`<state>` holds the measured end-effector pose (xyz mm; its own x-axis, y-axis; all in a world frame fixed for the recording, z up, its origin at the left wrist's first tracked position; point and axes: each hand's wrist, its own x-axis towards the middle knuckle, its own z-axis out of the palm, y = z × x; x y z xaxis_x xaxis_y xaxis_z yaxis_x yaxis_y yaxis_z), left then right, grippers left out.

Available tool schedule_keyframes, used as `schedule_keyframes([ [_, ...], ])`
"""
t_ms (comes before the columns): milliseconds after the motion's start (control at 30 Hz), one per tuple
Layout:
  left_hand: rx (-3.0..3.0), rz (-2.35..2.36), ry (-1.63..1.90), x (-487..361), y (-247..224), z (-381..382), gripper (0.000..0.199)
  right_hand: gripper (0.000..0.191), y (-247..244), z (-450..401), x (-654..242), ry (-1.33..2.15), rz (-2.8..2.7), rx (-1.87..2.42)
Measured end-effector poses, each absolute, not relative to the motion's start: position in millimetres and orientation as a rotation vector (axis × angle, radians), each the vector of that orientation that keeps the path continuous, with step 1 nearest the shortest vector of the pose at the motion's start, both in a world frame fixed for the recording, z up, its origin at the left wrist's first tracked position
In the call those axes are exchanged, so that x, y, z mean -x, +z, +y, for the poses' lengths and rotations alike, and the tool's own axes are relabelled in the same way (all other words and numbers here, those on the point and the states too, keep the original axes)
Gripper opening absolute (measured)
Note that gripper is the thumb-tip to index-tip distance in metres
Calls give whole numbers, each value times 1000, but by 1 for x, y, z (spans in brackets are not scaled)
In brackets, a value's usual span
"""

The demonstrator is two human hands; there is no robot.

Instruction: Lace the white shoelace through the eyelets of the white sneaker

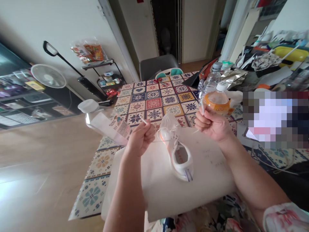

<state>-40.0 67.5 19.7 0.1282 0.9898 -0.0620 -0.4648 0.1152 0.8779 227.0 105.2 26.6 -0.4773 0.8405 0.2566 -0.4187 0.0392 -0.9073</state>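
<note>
A white shoe (180, 161) with an orange patch lies on a white mat (154, 190), its toe pointing away from me and its opening toward me. Loose white laces cross its top. To the left of the shoe, my left hand (143, 137) is closed on a white lace, whose tip sticks out above the fingers. On the right, my right hand (212, 124) pinches another white lace end, raised a little higher than the left. Both hands are held above the mat, apart from the shoe body.
A clear plastic container (106, 125) stands left of my left hand. Behind my right hand are an orange-labelled jar (217, 102) and a clear bottle (213, 77). Red scissors (159, 80) lie at the patterned table's far side; a cluttered pile (263, 62) sits at right.
</note>
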Motion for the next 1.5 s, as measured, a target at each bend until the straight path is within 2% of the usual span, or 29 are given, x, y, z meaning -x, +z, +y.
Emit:
schedule_keyframes([
  [133, -1103, 1035, 945, 55, 14, 65, 29, 33, 26, 110, -247, 1918, -1609, 629],
  [267, -1298, 1135, 790, 57, 7, 65, 25, 30, 25, 106, -251, 2045, -1849, 573],
  [667, -1559, 1186, 446, 44, 10, 68, 17, 39, 18, 106, -229, 1819, -2092, 951],
  [833, -1559, 1124, 425, 53, 7, 68, 13, 27, 22, 106, -232, 1817, -2083, 988],
  [1133, -1441, 984, 359, 62, 13, 64, 16, 16, 19, 113, -243, 1883, -2163, 713],
  [1500, -1714, 755, 421, 63, 18, 68, 17, 18, 20, 115, -242, 1845, -2014, 381],
])
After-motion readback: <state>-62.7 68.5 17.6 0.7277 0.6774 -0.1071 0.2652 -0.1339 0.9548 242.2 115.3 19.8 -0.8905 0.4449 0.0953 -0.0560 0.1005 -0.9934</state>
